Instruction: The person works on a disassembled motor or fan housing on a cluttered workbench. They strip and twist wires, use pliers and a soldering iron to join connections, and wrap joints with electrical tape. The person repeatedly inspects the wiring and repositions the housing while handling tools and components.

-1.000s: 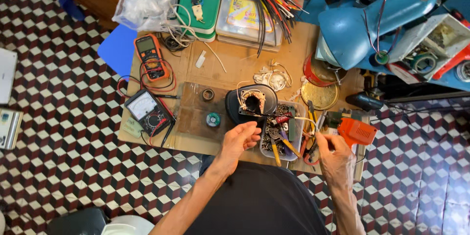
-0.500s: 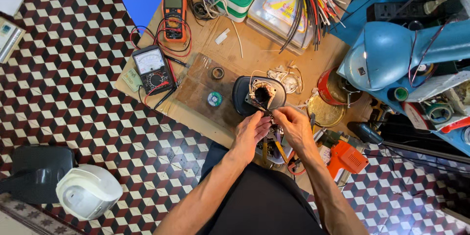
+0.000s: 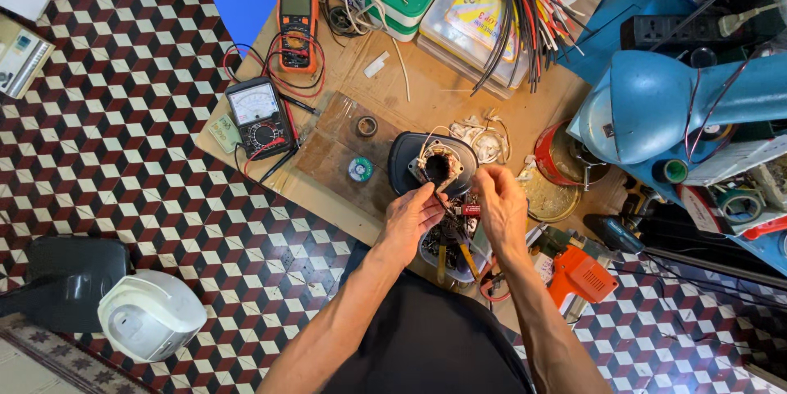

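Observation:
A dark oval motor housing [image 3: 408, 160] with copper windings and loose wires in its middle rests on a low wooden board [image 3: 426, 91]. My left hand [image 3: 414, 215] is at the housing's near edge with fingers curled, touching the wires there. Just to the right, my right hand [image 3: 500, 201] pinches thin wires coming out of the housing. Below both hands lies a small tray of pliers and cutters with yellow handles [image 3: 455, 255].
On the board: an orange digital multimeter [image 3: 297, 18], a black analogue meter [image 3: 258, 115], a solder reel [image 3: 360, 168], a wire bundle [image 3: 525, 9], plastic boxes [image 3: 471, 13]. An orange tool [image 3: 580, 273] lies right, a blue machine [image 3: 656, 111] beyond. A white appliance [image 3: 152, 314] sits on the tiled floor.
My right hand has left the tools at the right and joined the left hand at the motor housing. The view has shifted left, bringing the white appliance into sight.

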